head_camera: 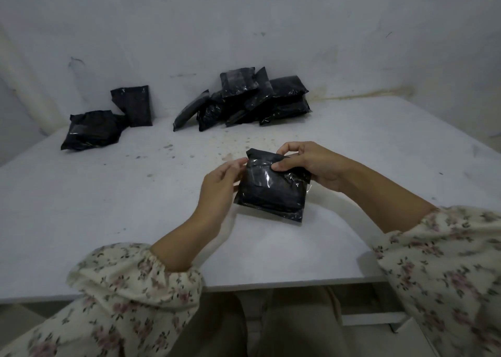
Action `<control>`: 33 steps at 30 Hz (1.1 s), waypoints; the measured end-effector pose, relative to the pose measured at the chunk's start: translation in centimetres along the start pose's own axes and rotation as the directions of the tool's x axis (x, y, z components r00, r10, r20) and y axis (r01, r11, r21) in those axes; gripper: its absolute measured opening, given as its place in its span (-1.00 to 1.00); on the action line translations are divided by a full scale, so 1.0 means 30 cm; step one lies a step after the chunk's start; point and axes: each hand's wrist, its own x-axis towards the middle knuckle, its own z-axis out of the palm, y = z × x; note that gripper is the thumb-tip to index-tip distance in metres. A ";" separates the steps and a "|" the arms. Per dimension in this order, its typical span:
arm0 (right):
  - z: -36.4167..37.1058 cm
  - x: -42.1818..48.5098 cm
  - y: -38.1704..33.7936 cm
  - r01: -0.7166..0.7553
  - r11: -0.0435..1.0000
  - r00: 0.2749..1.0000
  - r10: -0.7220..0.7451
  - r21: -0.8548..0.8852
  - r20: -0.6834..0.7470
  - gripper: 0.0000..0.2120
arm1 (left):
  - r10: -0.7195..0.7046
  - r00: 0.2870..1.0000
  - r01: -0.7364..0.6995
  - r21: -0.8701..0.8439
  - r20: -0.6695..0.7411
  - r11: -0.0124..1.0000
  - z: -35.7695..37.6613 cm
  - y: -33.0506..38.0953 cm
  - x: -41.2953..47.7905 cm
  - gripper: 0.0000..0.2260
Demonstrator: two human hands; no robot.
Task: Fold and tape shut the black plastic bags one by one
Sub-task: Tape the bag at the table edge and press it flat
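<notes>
bag (271,194) top corner hidden under right hand (311,167), sleeves (122,289) cropped

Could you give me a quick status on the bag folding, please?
Left hand holds black bag by left edge. Right hand pinches its folded top. Other bags piled far back, none in the way.

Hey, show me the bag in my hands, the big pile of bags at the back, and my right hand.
bag in hands (271,194), head view, middle of its glossy front.
pile of bags (254,104), head view, a bag at the heap's middle.
right hand (314,167), head view, middle of the hand.
</notes>
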 end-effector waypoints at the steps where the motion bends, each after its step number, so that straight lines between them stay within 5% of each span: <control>1: 0.002 0.002 -0.001 -0.001 1.000 1.000 0.001 -0.008 -0.013 -0.83 | -0.007 0.999 0.007 -0.009 0.038 1.000 0.007 0.000 -0.005 -0.79; 7: 0.024 0.013 -0.008 -0.012 1.000 0.997 0.010 -0.020 -0.081 -0.79 | -0.200 0.978 0.209 -0.199 0.068 0.957 0.019 -0.014 0.035 -0.70; 13: 0.046 0.007 0.032 0.089 0.926 0.972 0.000 0.367 -0.236 -0.77 | -0.316 0.946 0.310 -0.484 0.072 0.818 0.023 -0.017 0.055 -0.72; 16: 0.076 0.003 0.063 0.127 0.876 0.956 0.017 0.464 -0.293 -0.86 | -0.293 0.948 0.316 -0.495 0.125 0.810 0.023 -0.008 0.054 -0.74; 20: 0.125 0.020 0.074 0.153 0.792 0.941 0.066 0.591 -0.332 -0.75 | -0.217 0.962 0.268 -0.415 0.165 0.870 0.025 -0.010 0.052 -0.66; 30: 0.177 0.041 0.069 0.024 0.744 0.908 0.263 0.667 -0.326 -0.85 | -0.248 0.961 0.275 -0.358 0.120 0.892 0.008 -0.032 0.061 -0.64; 33: 0.175 0.049 0.069 -0.051 0.661 0.921 0.321 0.749 -0.220 -0.80 | -0.236 0.964 0.264 -0.373 0.121 0.890 0.000 -0.031 0.065 -0.65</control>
